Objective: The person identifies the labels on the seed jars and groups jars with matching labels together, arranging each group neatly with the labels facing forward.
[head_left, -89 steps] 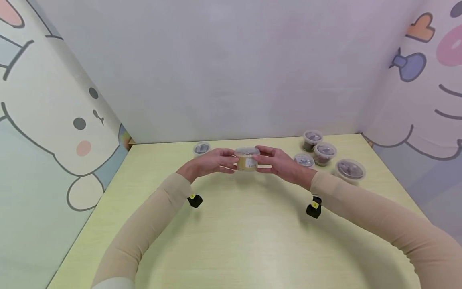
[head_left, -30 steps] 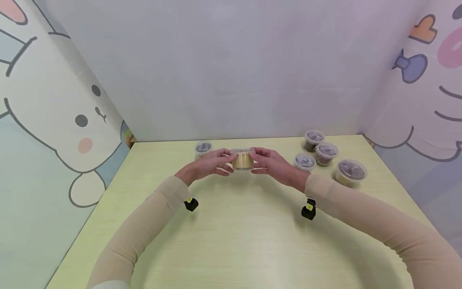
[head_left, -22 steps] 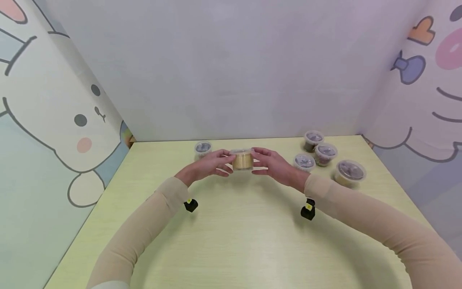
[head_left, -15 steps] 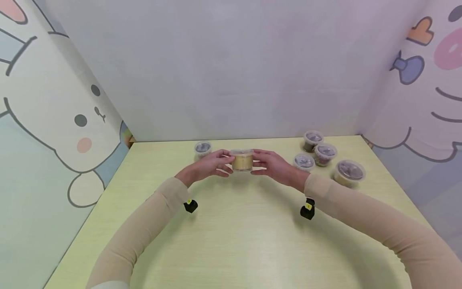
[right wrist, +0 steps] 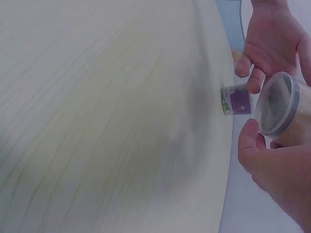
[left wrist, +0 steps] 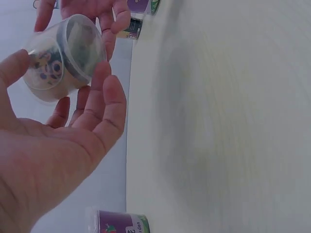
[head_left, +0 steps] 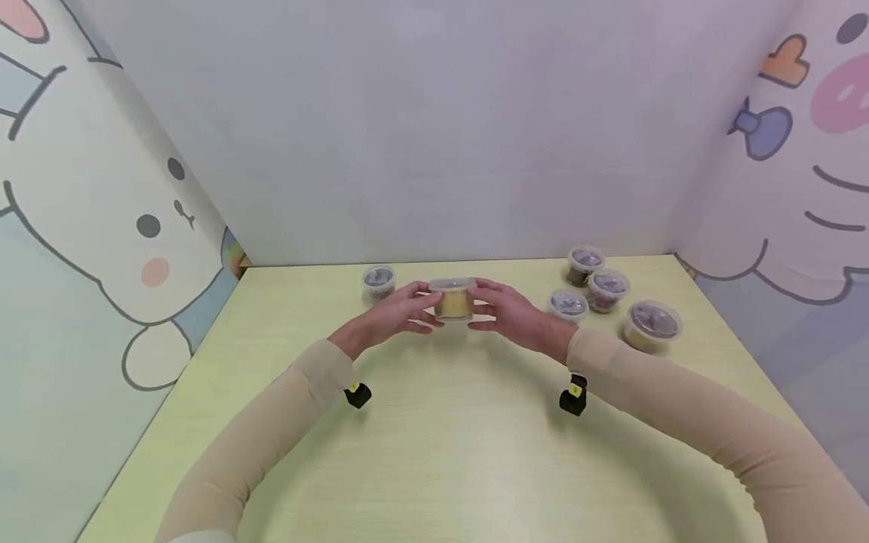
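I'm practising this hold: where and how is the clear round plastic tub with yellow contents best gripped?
I'd grip the clear, round, yellow-filled plastic tub by its side wall, from left and right, as the left hand and right hand do. It looks roughly level, and the curved wall below the wider top should suit this.

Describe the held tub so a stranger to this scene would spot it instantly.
Look over the pale yellow wood-grain table toward its far edge. Between the person's left hand and right hand is a clear round plastic tub with yellowish contents. Unlike the other round lidded tubs, standing on the table, it is held aloft.
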The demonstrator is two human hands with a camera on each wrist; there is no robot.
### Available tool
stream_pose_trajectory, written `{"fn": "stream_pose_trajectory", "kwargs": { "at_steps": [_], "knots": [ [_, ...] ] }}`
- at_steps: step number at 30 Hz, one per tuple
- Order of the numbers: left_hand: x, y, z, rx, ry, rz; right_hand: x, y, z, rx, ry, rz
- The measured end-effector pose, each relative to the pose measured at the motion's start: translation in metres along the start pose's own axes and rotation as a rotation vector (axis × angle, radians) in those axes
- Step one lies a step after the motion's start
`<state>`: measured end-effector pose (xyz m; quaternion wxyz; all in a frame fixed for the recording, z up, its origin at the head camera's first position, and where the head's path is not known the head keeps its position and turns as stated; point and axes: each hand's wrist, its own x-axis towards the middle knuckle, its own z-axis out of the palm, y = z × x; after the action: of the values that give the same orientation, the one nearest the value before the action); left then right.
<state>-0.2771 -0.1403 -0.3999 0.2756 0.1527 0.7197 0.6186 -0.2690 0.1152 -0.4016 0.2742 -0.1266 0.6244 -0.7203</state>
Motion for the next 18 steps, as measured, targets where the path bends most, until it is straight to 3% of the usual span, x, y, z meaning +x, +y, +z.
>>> {"fn": "stream_pose_trajectory", "kwargs": {
  "at_steps": [4,8,18],
  "knots": [
    [-0.0015,-0.0016,0.0013,-0.051,-0.015,0.022,-0.0001,0.0019,-0.0006,0.025,-0.017,-0.014],
    [-0.0023,-0.0018,0.0018,-0.083,0.016,0.053,0.0006,0.0016,-0.0007,0.022,-0.033,-0.028],
    [-0.0025,-0.0045,0.0008,-0.057,0.027,0.044,-0.0002,0.0006,0.0024,0.024,-0.003,0.0]
  ]
}}
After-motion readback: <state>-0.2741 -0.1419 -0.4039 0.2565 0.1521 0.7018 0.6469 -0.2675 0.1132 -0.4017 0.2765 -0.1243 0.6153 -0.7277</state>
